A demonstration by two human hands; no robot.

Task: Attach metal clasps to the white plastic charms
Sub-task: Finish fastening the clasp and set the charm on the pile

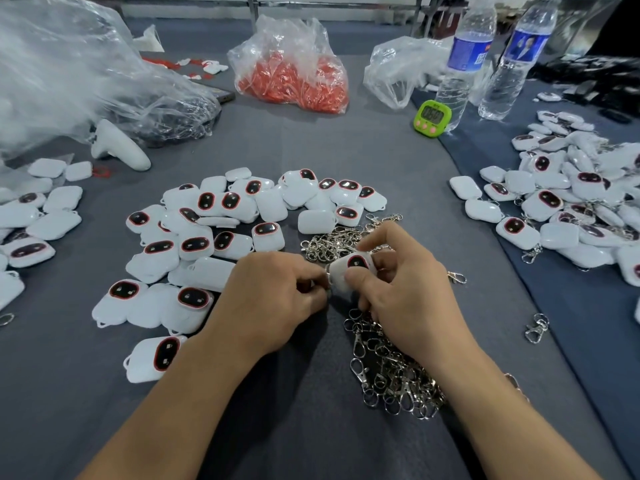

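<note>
Grey cloth worktop [346, 150]. Mid-worktop, right hand [408, 289] clamps one white charm [349, 268]; left hand [273, 292] pinches a clasp [327, 271] at its loop. Probably light, stiff, slick: grip flat faces, not the loop.

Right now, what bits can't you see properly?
All in the head view:
- The clasp: mostly hidden by the left hand fingers.
- Loop of the charm: hidden behind the right hand fingers.
- The green timer digits: too small, blurred.
- The big plastic bag: cut off by the left edge, contents clouded.
</note>
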